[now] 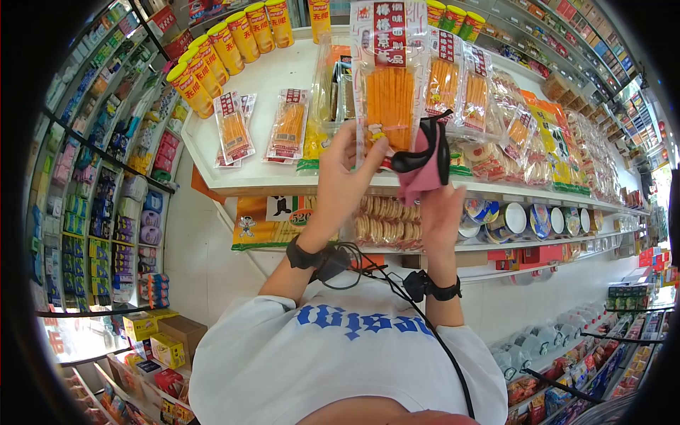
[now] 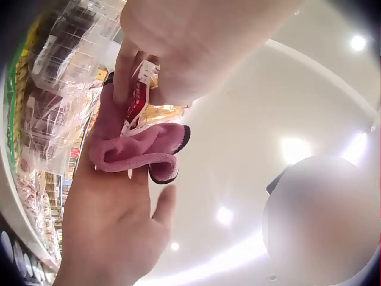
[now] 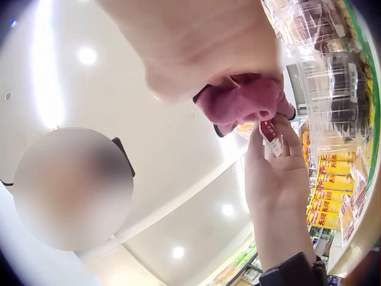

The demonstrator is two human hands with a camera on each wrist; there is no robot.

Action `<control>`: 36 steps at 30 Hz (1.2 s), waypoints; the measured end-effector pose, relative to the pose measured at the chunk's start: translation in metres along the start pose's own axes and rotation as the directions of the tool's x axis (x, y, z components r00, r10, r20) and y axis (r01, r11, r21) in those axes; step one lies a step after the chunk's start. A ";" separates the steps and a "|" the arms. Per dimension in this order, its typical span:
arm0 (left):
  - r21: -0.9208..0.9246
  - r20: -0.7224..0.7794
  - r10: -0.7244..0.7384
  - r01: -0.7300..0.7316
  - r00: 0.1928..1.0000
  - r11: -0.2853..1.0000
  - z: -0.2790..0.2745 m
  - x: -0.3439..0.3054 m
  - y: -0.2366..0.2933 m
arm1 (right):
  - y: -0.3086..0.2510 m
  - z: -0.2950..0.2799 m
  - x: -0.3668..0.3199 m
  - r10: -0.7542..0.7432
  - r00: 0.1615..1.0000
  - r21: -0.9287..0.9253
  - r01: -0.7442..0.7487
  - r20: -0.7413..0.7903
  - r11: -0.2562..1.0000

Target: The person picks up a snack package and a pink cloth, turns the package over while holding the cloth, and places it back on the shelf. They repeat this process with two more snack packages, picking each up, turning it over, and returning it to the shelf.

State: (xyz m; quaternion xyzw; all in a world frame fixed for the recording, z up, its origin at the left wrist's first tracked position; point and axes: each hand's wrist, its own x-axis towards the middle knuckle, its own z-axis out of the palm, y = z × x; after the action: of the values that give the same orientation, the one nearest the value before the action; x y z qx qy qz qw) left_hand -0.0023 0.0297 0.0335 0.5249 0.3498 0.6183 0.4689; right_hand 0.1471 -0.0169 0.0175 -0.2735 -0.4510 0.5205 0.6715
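Observation:
In the head view my left hand grips the lower left edge of a clear packet of orange snack sticks, held upright above the counter's front edge. My right hand holds a pink cloth with black edging against the packet's lower right corner. Its thumb stands apart from the cloth, and folds hide most of its fingers. The left wrist view has the cloth bunched over the right hand's fingers. From the right wrist, the left hand pinches the packet's red-and-white end.
Several like packets lie on the white counter. Yellow canisters line its back left edge, and clear boxes stand behind the held packet. Bagged snacks fill the right side. A lower shelf holds round biscuits.

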 end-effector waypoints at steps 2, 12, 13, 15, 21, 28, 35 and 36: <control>-0.049 -0.041 0.067 -0.069 0.997 0.996 0.004 0.002 0.004 | -0.009 0.007 0.002 0.019 0.999 -0.058 -0.016 0.045 0.998; -0.041 0.148 -0.064 0.071 0.987 0.997 0.003 -0.007 0.009 | -0.009 -0.003 0.014 0.194 0.981 -0.163 -0.196 -0.026 0.967; -0.067 0.165 -0.065 0.077 0.984 0.995 0.003 -0.008 0.008 | -0.010 -0.005 0.014 0.193 0.981 -0.175 -0.193 -0.021 0.965; -0.058 0.204 -0.073 0.087 0.976 0.995 0.002 -0.009 0.007 | -0.011 -0.010 0.014 0.163 0.986 -0.166 -0.165 -0.022 0.972; 0.145 0.369 -0.209 0.166 0.905 0.975 -0.006 -0.020 0.003 | -0.019 -0.020 0.021 0.056 0.986 -0.074 -0.068 -0.157 0.995; 0.293 0.507 -0.300 0.166 0.808 0.942 -0.020 -0.032 -0.004 | -0.039 -0.044 0.043 -0.113 0.947 -0.033 0.108 -0.302 0.994; 0.314 0.506 -0.329 0.185 0.798 0.931 -0.025 -0.031 0.005 | -0.048 -0.047 0.050 -0.211 0.910 -0.033 0.213 -0.358 0.976; 0.344 0.499 -0.335 0.172 0.800 0.923 -0.027 -0.029 0.008 | -0.047 -0.047 0.051 -0.224 0.897 -0.020 0.234 -0.380 0.972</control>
State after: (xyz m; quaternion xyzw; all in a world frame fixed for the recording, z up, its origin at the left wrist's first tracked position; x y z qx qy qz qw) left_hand -0.0300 0.0008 0.0262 0.6887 0.3525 0.3167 0.5488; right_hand 0.2127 0.0220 0.0522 -0.3051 -0.3347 0.3809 0.8061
